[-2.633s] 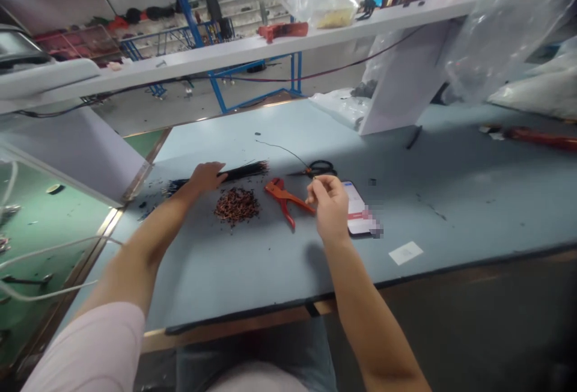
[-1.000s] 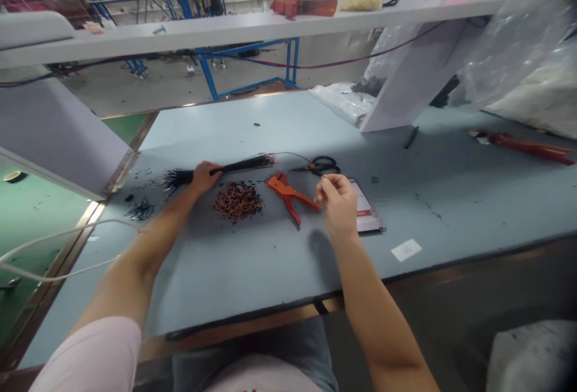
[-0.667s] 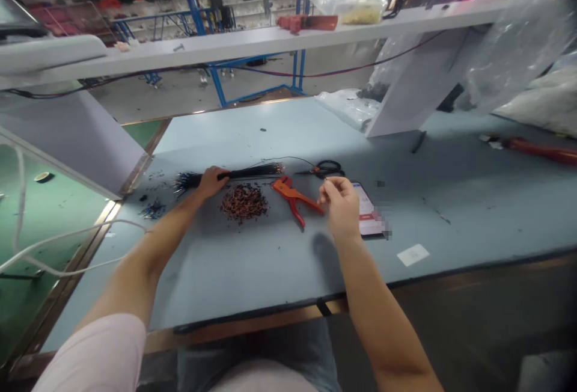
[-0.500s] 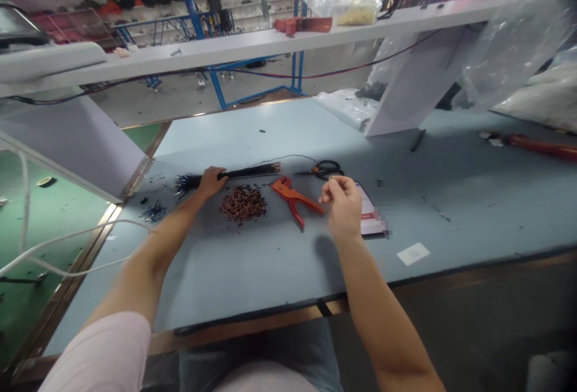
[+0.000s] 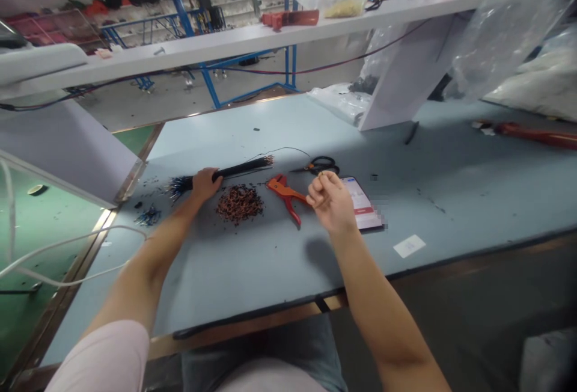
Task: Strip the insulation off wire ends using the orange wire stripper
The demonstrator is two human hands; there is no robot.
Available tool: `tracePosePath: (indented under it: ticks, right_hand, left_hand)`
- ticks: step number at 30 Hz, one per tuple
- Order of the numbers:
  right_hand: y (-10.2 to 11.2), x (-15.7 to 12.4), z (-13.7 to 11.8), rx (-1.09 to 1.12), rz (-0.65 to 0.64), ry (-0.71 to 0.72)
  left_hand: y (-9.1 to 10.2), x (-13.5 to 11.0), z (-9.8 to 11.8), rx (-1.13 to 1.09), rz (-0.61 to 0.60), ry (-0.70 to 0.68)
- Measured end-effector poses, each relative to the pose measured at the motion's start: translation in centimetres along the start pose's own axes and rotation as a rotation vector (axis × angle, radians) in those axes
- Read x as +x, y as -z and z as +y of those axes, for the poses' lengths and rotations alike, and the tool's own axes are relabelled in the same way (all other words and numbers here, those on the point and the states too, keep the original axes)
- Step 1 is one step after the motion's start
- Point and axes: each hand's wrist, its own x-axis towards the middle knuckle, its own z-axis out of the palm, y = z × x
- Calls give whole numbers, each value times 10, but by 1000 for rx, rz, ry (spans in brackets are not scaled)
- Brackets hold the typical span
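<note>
R hand (image 5: pixel 331 202) shifted left, now just beside orange wire stripper (image 5: pixel 285 195), fingertips (image 5: pixel 318 183) pinched on item too small to tell; L hand (image 5: pixel 206 183) closed round black wire bundle (image 5: pixel 237 169).

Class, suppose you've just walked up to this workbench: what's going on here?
A person is working at a pale blue bench. Their left hand grips a bundle of black wires with copper-coloured ends. Their right hand is raised, fingertips pinched on something too small to make out, just right of an orange wire stripper. A heap of small reddish-brown and black pieces lies between the hands, near black-handled scissors and a phone.
</note>
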Motion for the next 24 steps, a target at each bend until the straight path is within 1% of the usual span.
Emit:
tracePosePath:
  ticks: [4, 8, 10, 12, 14, 15, 17, 18, 19, 20, 21, 22, 23, 24]
  right_hand:
    - [5, 0, -8, 157, 2, 68]
    - [11, 3, -18, 318, 32, 79]
    - [11, 3, -20, 309, 19, 85]
    - [9, 1, -19, 218, -2, 98]
    - [5, -2, -13, 31, -41, 112]
    - [3, -4, -8, -109, -75, 120]
    - [-1, -10, 6, -488, -193, 138]
    - [-3, -13, 14, -714, -277, 157]
    - [-5, -16, 22, -951, -369, 177]
    - [-7, -19, 30, -1180, -463, 196]
    - [-9, -23, 38, -1381, -549, 217]
    - [-11, -26, 44, -1533, -623, 235]
    - [-12, -28, 48, -1631, -686, 253]
    - [-13, -30, 51, -1683, -730, 273]
  left_hand:
    - [10, -5, 7, -10, -20, 31]
    - [21, -11, 18, -86, -34, 41]
    - [27, -16, 30, -153, -22, 44]
    - [33, -23, 49, -249, -9, 46]
    - [38, -31, 76, -382, -29, 39]
    - [41, -35, 92, -461, -60, 37]
    - [47, -39, 125, -630, -151, 35]
    - [51, -39, 141, -763, -211, 45]
    - [56, -38, 156, -1141, -359, 127]
    - [62, -35, 168, -1468, -488, 217]
    - [67, -32, 177, -1680, -556, 280]
    - [73, -28, 183, -1815, -610, 321]
    - [78, -24, 186, -1873, -657, 335]
    - [81, -21, 187, -1879, -706, 333]
